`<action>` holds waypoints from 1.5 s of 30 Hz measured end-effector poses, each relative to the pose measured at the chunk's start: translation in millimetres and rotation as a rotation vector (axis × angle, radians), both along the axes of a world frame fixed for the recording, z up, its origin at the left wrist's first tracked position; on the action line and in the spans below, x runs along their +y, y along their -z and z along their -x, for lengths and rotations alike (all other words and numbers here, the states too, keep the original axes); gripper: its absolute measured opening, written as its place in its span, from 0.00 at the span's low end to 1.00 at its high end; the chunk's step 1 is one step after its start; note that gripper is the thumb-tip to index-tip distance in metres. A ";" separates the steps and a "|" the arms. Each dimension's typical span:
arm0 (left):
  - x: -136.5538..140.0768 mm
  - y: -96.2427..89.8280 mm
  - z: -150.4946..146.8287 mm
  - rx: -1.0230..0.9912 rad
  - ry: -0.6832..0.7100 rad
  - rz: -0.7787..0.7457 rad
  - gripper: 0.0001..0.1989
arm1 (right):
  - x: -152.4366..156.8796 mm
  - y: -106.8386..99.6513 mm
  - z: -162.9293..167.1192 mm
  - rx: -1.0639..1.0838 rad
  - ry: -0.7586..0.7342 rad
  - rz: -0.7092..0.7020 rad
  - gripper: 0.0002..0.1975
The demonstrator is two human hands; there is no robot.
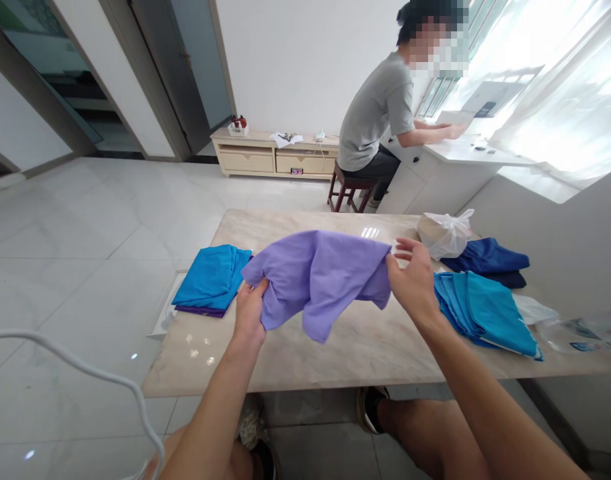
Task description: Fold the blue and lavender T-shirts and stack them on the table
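Observation:
A light purple cloth [335,273] hangs loosely between my two hands above the marble-topped table [295,370]. My left hand [250,310] grips its left end, thumb on top. At the upper right corner my right hand [413,277] pinches the cloth between thumb and index finger, the other fingers raised. The cloth's lower edge droops in folds, and whether it is a garment I cannot tell. Beside my left hand lies a folded blue cloth [208,275] on top of a dark purple one [205,311]. Folded turquoise cloths [485,310] lie to the right of my right hand.
A tied white plastic bag [443,233] and dark blue cloth [488,257] sit at the back right. A clear plastic bottle [585,333] lies at the right edge. A person [380,107] sits on a stool [350,187] by a laptop. A white cable [85,367] curves at lower left.

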State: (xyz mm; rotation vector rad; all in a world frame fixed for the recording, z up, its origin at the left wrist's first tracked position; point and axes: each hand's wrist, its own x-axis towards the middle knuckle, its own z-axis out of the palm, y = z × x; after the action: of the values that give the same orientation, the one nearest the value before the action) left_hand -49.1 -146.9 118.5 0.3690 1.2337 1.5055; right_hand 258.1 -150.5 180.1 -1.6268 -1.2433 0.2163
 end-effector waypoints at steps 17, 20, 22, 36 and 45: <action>2.6 24.3 -11.9 0.529 0.252 -0.197 0.12 | -42.1 69.1 90.1 -1.011 -0.752 0.922 0.40; 11.5 21.5 11.8 0.763 -0.036 -0.137 0.24 | -33.3 78.6 78.5 -1.038 -0.753 0.978 0.46; 11.8 19.2 19.9 0.997 -0.105 -0.147 0.28 | -27.2 79.8 70.2 -1.016 -0.774 1.025 0.48; -34.0 32.0 -31.7 1.747 1.124 -0.166 0.17 | -13.8 68.3 46.9 -0.915 -0.768 0.902 0.13; -12.7 34.5 -26.1 1.644 0.842 -0.156 0.14 | -7.9 22.1 26.2 -0.660 -0.536 0.738 0.13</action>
State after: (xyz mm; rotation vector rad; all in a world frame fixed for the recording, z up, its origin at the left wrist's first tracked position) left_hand -23.0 -159.6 84.0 2.1769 1.7018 0.3021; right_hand 231.9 -158.4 158.0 -2.0226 -2.3030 0.5492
